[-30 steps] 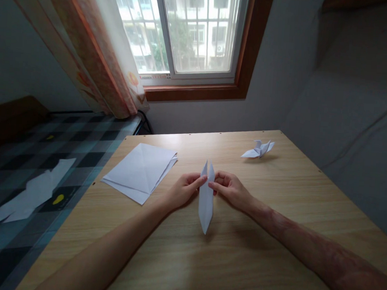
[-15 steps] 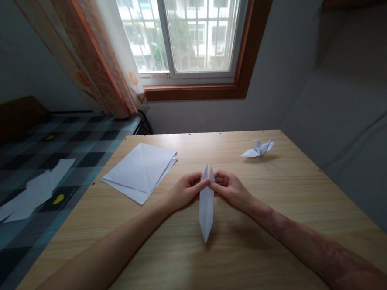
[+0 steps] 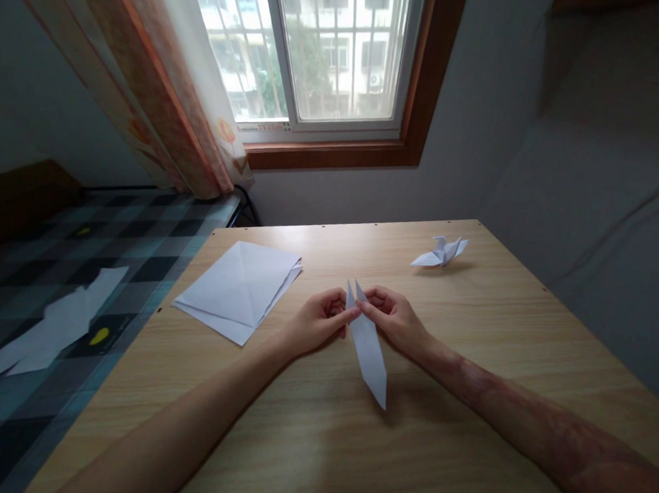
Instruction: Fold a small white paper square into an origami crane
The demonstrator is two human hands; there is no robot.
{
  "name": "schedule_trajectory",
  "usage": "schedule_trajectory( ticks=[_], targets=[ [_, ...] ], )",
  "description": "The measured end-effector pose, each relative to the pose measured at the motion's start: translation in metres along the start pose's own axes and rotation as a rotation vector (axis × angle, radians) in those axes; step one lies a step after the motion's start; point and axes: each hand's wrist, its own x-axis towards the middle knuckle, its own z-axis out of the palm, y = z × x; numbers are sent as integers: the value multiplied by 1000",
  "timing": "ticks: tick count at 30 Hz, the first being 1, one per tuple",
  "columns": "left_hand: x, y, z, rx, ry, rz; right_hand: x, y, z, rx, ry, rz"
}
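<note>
A long, narrow folded white paper piece (image 3: pixel 369 345) is held just above the wooden table (image 3: pixel 434 439), its two small points up and its sharp tip slanting down to the right. My left hand (image 3: pixel 317 322) pinches its upper left flap with closed fingers. My right hand (image 3: pixel 395 320) pinches the upper right flap in the same way. Both forearms reach in from the near edge.
A stack of creased white sheets (image 3: pixel 240 290) lies on the table to the left. A finished folded paper bird (image 3: pixel 439 252) sits at the far right. White paper scraps (image 3: pixel 51 321) lie on the checked cloth beside the table. A window and curtain stand behind.
The lower tip of the folded piece has swung to the right, so it now slants instead of hanging straight. Both hands stay pinched at its top.
</note>
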Motion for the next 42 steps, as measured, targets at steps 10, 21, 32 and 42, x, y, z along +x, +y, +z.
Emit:
schedule_trajectory(
  ticks=[10,21,32,42],
  targets=[
    [-1,3,7,-59,-43,-19,0,7,-3,-69,87,-30],
    [1,5,17,-217,92,20,6,9,-2,13,198,-48],
    [-1,13,19,-180,-26,-179,7,1,-2,42,273,-55],
    [-5,23,14,-104,-149,-246,13,12,-13,100,424,-86]
  ],
)
